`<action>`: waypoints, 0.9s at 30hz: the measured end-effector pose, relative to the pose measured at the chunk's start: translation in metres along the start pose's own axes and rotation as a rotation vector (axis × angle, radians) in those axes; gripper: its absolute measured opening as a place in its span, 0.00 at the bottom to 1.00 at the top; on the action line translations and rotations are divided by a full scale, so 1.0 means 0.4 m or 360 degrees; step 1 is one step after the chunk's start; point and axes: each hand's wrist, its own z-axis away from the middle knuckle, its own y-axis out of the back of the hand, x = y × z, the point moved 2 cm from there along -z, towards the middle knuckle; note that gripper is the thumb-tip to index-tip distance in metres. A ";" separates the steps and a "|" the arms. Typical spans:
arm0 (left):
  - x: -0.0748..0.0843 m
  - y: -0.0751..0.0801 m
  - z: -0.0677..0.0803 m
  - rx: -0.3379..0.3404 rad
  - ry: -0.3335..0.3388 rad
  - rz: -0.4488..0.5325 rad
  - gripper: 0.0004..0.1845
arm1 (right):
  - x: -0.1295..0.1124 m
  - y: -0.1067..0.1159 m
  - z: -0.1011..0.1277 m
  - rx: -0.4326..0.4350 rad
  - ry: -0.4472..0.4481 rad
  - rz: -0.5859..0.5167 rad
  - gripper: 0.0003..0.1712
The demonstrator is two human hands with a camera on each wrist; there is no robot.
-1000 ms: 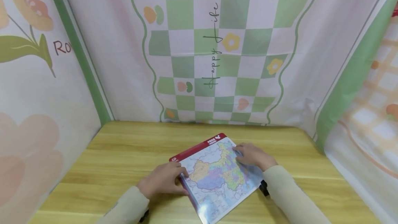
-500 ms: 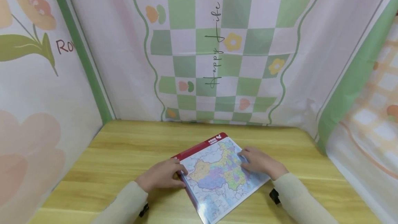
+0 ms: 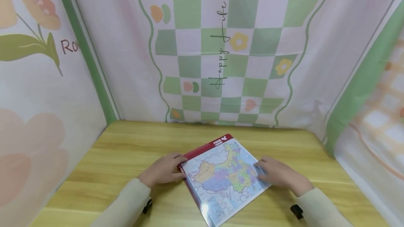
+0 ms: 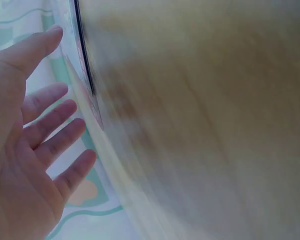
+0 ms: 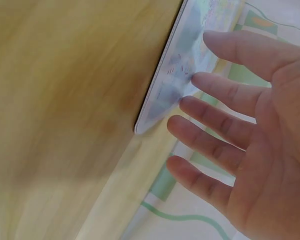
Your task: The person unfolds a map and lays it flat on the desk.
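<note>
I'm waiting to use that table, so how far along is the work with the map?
Already done: the map lies face up on the wooden table. In hand: the left hand and right hand are at opposite edges, neither curled round it. Left: it sits askew to the table's far edge, so straightening it may remain.

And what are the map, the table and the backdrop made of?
The map looks like glossy plastic or laminated card: light glares off its corner. The table seems wood, or smooth imitation, with streaky grain. The backdrop looks like matte fabric: it creases softly.
</note>
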 end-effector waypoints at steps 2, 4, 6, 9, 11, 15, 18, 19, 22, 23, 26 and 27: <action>-0.006 -0.004 -0.003 -0.0008 0.0006 -0.0008 0.33 | 0.001 0.003 0.013 -0.0011 -0.0012 -0.0015 0.26; -0.011 -0.008 -0.005 -0.0015 0.0016 -0.0017 0.34 | 0.004 0.003 0.024 -0.0028 -0.0026 -0.0027 0.25; -0.014 -0.012 -0.005 -0.0023 0.0032 -0.0011 0.35 | 0.007 0.003 0.033 -0.0043 -0.0034 -0.0037 0.25; -0.019 -0.015 -0.005 -0.0034 0.0060 -0.0003 0.35 | 0.012 0.002 0.045 -0.0055 -0.0029 -0.0072 0.25; -0.022 -0.015 -0.005 -0.0044 0.0085 0.0016 0.35 | 0.015 0.003 0.053 -0.0051 -0.0015 -0.0105 0.24; -0.030 -0.013 -0.002 -0.0060 0.0117 0.0034 0.34 | 0.021 0.005 0.068 -0.0047 0.0003 -0.0146 0.23; -0.033 -0.011 -0.003 -0.0076 0.0124 0.0046 0.34 | 0.027 0.007 0.077 -0.0049 -0.0007 -0.0157 0.22; -0.035 -0.011 -0.003 -0.0082 0.0127 0.0049 0.34 | 0.029 0.007 0.080 -0.0051 -0.0012 -0.0157 0.22; -0.038 -0.013 -0.005 -0.0094 0.0136 0.0053 0.33 | 0.034 0.006 0.086 -0.0053 -0.0038 -0.0156 0.22; -0.039 -0.014 -0.006 -0.0096 0.0137 0.0050 0.33 | 0.035 0.005 0.087 -0.0057 -0.0048 -0.0157 0.22; -0.041 -0.017 -0.007 -0.0098 0.0139 0.0037 0.32 | 0.039 0.004 0.089 -0.0061 -0.0074 -0.0159 0.22; -0.042 -0.017 -0.008 -0.0095 0.0138 0.0033 0.32 | 0.039 0.003 0.089 -0.0063 -0.0084 -0.0160 0.22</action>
